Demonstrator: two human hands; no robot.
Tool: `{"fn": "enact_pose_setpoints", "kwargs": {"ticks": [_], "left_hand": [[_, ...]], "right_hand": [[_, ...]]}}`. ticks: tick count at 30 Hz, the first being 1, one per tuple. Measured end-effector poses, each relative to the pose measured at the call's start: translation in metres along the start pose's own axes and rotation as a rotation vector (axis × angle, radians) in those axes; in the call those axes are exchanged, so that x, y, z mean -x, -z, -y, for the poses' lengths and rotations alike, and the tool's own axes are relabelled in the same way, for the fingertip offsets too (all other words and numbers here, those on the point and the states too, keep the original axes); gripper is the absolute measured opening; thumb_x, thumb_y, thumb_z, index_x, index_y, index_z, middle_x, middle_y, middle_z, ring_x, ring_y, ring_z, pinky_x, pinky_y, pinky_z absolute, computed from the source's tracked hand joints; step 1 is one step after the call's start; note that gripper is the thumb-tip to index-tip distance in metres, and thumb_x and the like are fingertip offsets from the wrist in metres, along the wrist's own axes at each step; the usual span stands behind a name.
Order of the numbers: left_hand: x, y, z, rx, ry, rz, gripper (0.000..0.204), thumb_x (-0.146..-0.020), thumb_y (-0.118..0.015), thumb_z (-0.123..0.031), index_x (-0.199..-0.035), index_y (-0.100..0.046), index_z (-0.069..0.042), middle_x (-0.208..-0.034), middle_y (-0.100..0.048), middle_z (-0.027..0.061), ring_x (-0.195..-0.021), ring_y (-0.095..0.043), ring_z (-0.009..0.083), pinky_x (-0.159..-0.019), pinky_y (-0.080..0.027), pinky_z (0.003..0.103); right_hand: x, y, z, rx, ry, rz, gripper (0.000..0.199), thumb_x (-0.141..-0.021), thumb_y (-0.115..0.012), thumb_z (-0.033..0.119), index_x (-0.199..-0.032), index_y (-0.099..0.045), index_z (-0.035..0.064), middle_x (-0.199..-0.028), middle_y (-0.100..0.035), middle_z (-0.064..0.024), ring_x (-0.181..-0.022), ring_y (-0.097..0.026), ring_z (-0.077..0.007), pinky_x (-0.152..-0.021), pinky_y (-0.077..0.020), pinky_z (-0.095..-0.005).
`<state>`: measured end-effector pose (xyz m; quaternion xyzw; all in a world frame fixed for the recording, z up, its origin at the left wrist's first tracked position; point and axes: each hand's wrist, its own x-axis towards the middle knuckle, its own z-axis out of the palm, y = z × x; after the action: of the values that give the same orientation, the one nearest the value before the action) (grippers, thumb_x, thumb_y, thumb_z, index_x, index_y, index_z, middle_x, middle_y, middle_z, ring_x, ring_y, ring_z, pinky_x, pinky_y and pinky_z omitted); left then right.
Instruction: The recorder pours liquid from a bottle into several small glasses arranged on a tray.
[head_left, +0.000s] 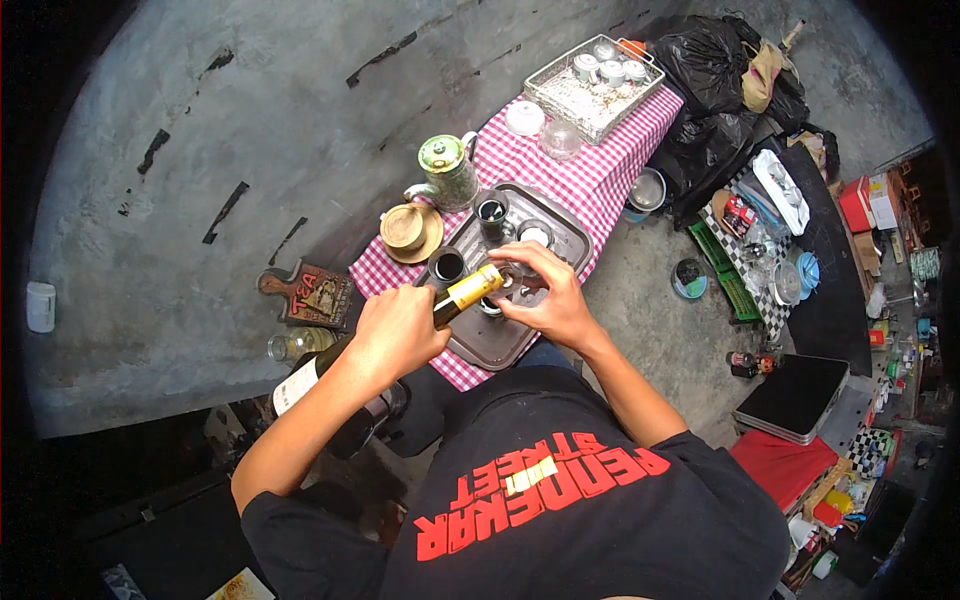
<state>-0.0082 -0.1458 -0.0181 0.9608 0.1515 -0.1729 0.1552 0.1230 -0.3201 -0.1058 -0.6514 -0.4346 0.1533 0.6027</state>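
My left hand [400, 325] is closed round the neck of a dark glass bottle [470, 290] with yellow foil near its mouth. The bottle is tilted, its mouth pointing to the right and slightly up. At its mouth my right hand [555, 295] holds a small clear glass [509, 280] between curved thumb and fingers; whether liquid runs into it I cannot tell. Below both hands lies a brown tray [575, 232]. On it stand a dark mug [492, 212], a dark cup [447, 265] and a cup with a white top [536, 236]. Another cup is partly hidden under my right hand.
A pink-and-white checked cloth [625, 150] covers the table. Around the tray stand a green teapot [450, 175], a tan cup [403, 228] on a saucer and a wire basket [600, 118] with several white cups. A wooden board [312, 295] and glass jar [300, 345] are at left.
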Motion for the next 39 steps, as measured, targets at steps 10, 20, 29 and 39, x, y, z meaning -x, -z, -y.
{"fn": "enact_pose_setpoints", "kwargs": {"ticks": [10,20,29,39], "left_hand": [[-0.001,-0.002,0.002,0.014,-0.008,-0.014,0.029,-0.075,-0.068,-0.021,-0.091,-0.068,0.004,-0.077,-0.067,0.0269,-0.080,-0.068,0.0412,-0.077,-0.054,0.050],[-0.001,-0.005,0.000,0.175,0.047,-0.035,0.034,-0.074,-0.068,-0.021,-0.096,-0.068,0.005,-0.079,-0.065,0.0300,-0.082,-0.067,0.0433,-0.077,-0.053,0.050],[0.008,-0.028,0.015,0.586,0.053,-0.223,0.029,-0.073,-0.068,-0.019,-0.085,-0.063,0.007,-0.069,-0.065,0.0234,-0.062,-0.065,0.0348,-0.063,-0.050,0.042],[0.013,-0.137,0.067,1.125,0.315,-0.889,0.010,-0.081,-0.064,-0.004,-0.077,-0.061,0.004,-0.068,-0.067,0.0085,-0.064,-0.064,0.0147,-0.063,-0.050,0.031]], "right_hand": [[-0.001,0.000,-0.003,0.036,0.028,0.003,0.054,-0.071,-0.078,0.004,-0.123,-0.063,0.0071,-0.120,-0.063,-0.0069,-0.110,-0.062,-0.0177,-0.082,-0.0566,-0.0301],[-0.002,0.002,-0.002,-0.216,-0.156,0.006,0.055,-0.074,-0.076,-0.002,-0.127,-0.060,0.0048,-0.124,-0.058,-0.0055,-0.118,-0.058,-0.0177,-0.092,-0.0563,-0.0311],[-0.004,0.002,-0.021,-0.389,-0.232,-0.028,0.055,-0.078,-0.073,-0.006,-0.130,-0.055,0.0001,-0.128,-0.054,-0.0086,-0.121,-0.057,-0.0197,-0.094,-0.0567,-0.0325],[-0.007,-0.015,-0.055,-0.226,-0.269,-0.044,0.054,-0.077,-0.077,0.002,-0.127,-0.059,0.0089,-0.116,-0.062,-0.0034,-0.110,-0.062,-0.0163,-0.086,-0.0563,-0.0315]]}}
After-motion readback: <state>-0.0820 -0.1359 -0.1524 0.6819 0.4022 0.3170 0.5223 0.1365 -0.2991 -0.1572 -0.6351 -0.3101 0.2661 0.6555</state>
